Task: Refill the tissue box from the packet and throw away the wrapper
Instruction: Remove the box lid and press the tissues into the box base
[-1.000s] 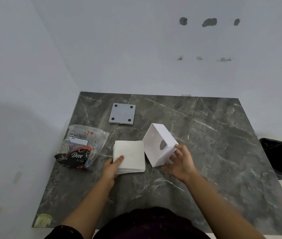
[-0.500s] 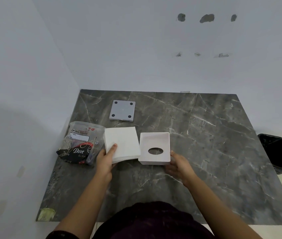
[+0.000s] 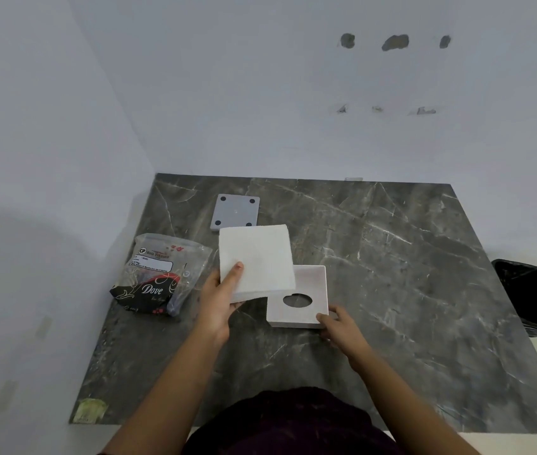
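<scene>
My left hand grips a white stack of tissues by its near left corner and holds it raised, its right part over the left side of the tissue box. The white box lies upside down on the table with its open side up, and the oval slot shows in its floor. My right hand holds the box at its near right corner. The plastic wrapper, clear with a black Dove print, lies flat to the left.
A grey square base plate with dark feet at its corners lies behind the tissues. The dark marble table meets white walls at the back and left. A black bin stands on the floor past the table's right edge.
The box went from tilted on edge to lying flat with its open side up. My left hand lifted the tissue stack off the table and carried it right, over the box.
</scene>
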